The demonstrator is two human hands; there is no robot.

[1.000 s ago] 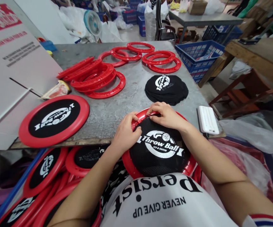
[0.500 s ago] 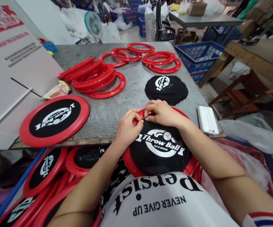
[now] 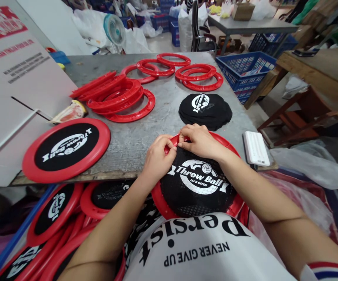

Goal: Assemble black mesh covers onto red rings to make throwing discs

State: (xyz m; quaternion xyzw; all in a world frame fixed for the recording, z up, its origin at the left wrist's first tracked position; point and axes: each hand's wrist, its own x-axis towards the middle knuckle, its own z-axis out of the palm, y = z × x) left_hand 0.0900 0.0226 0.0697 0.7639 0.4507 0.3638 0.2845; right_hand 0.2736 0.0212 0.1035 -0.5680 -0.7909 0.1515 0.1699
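A red plastic ring (image 3: 160, 201) with a black mesh disc (image 3: 198, 203) across it leans on the table's near edge against my shirt. White "Throw Ball" lettering is printed on the mesh. At the far rim my left hand (image 3: 159, 155) pinches with thumb and forefinger where mesh and ring meet. Close beside it, my right hand (image 3: 197, 140) is closed on the same stretch of rim, fingers curled over it. The fingers hide the exact bit of mesh edge between them. Just beyond lies a stack of black mesh discs (image 3: 205, 111).
Loose red rings (image 3: 130, 111) lie heaped and scattered across the grey table (image 3: 128, 150). A finished-looking red-rimmed disc (image 3: 66, 150) rests at left. A white power bank (image 3: 256, 148) sits by the right edge. Below are more red discs (image 3: 54, 212) in a bin. A blue crate (image 3: 245, 72) stands beyond.
Both hands stay at the far rim, with only slight finger movement. The view has shifted a little; the ring and mesh keep their place.
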